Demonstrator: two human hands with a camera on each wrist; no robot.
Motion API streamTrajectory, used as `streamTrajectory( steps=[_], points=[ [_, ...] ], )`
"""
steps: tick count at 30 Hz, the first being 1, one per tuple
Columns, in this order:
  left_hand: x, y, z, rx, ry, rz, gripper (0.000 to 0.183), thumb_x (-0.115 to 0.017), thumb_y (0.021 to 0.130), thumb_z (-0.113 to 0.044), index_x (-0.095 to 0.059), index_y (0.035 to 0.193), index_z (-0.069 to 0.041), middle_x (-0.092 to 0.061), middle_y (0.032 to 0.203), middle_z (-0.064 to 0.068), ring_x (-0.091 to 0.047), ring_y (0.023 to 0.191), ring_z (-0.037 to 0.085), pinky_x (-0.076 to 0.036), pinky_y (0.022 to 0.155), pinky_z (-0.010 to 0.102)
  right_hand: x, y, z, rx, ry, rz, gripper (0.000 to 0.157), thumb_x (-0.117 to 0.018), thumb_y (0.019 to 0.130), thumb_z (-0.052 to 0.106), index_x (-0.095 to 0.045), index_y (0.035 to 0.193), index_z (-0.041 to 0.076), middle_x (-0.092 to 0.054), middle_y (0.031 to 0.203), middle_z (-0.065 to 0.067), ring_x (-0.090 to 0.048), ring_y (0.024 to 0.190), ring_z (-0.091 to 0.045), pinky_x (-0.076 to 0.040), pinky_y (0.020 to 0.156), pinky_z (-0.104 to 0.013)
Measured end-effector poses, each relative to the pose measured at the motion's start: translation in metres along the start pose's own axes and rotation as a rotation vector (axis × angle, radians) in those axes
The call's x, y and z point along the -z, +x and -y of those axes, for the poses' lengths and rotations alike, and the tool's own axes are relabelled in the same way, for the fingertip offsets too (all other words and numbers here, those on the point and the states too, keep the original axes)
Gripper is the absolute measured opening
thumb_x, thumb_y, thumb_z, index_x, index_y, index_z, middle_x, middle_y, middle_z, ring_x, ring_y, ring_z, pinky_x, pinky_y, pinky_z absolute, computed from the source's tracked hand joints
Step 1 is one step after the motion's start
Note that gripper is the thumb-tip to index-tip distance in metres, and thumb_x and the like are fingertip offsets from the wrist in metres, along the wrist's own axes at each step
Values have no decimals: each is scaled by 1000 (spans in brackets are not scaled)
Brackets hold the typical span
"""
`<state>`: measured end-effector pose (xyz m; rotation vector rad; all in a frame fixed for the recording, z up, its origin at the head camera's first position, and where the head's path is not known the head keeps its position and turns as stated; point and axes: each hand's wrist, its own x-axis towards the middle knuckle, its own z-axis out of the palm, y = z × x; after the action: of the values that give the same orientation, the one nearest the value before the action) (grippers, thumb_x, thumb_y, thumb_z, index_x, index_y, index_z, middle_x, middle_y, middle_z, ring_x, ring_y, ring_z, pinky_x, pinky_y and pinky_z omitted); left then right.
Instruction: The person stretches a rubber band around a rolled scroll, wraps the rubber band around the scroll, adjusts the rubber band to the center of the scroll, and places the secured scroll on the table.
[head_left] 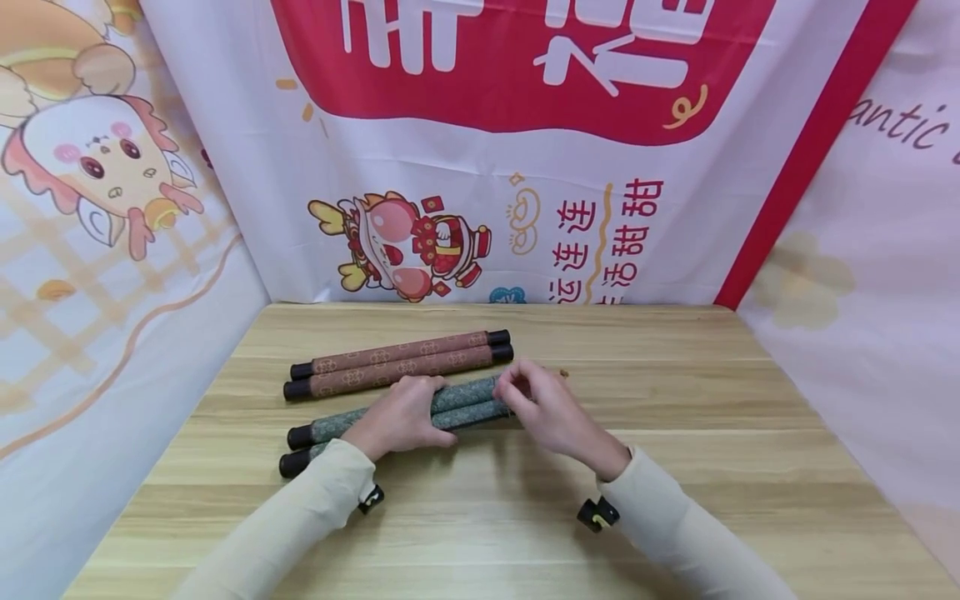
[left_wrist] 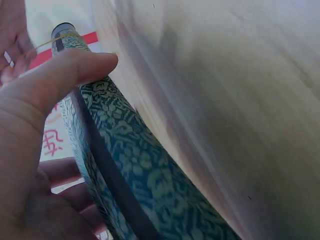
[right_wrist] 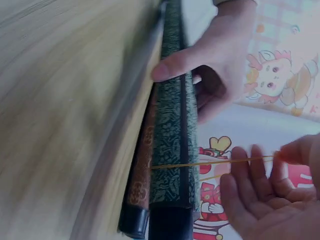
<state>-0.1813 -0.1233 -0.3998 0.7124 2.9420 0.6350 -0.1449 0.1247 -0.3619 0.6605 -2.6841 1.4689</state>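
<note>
A double-rolled green patterned scroll with black end knobs lies slanted near the middle of the table. My left hand grips it around the middle, thumb on the near side and fingers on the far side. At its right end, my right hand pinches a thin yellow rubber band. In the right wrist view the band runs in two strands from around the scroll to my fingertips, drawn taut. The left wrist view also shows the band around the scroll's end. Its right knob is hidden by my hand in the head view.
A brown double-rolled scroll with gold motifs and black knobs lies just behind the green one. A small brown bit rests beyond my right hand. Printed cloth hangs along the table's back and sides.
</note>
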Motion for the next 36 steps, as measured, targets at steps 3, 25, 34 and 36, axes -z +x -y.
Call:
streamTrajectory(
  steps=[3, 25, 34, 36],
  points=[
    [-4, 4, -8, -12, 29, 25, 85, -92, 73, -41, -63, 141, -1, -77, 116, 12, -66, 80, 15, -62, 78, 41, 2, 4, 2, -20, 98, -6, 19, -51, 113, 23, -62, 105, 10, -71, 98, -9, -70, 91, -29, -53, 75, -26],
    [-19, 76, -55, -5, 13, -33, 78, -84, 84, -49, -56, 149, -15, -72, 126, 7, -69, 102, 26, -58, 84, 51, 3, -23, 14, -145, 155, 47, 18, -62, 106, 23, -60, 94, 10, -50, 79, 1, -45, 69, -13, -37, 60, -23],
    [23, 83, -38, -10, -207, -45, 60, -89, 74, -28, -70, 127, -9, -73, 99, 5, -67, 82, 18, -57, 73, 31, 27, -34, -17, -122, -91, 199, 9, -66, 102, 20, -67, 104, 12, -56, 77, 2, -50, 66, -10, -43, 57, -23],
    [36, 79, -36, -26, -223, -41, 70, -91, 74, -36, -69, 135, -11, -73, 102, 5, -67, 84, 18, -56, 73, 30, 36, -36, -31, -99, -213, 203, 10, -66, 102, 18, -69, 108, 10, -56, 79, 2, -50, 68, -10, -45, 58, -24]
  ],
)
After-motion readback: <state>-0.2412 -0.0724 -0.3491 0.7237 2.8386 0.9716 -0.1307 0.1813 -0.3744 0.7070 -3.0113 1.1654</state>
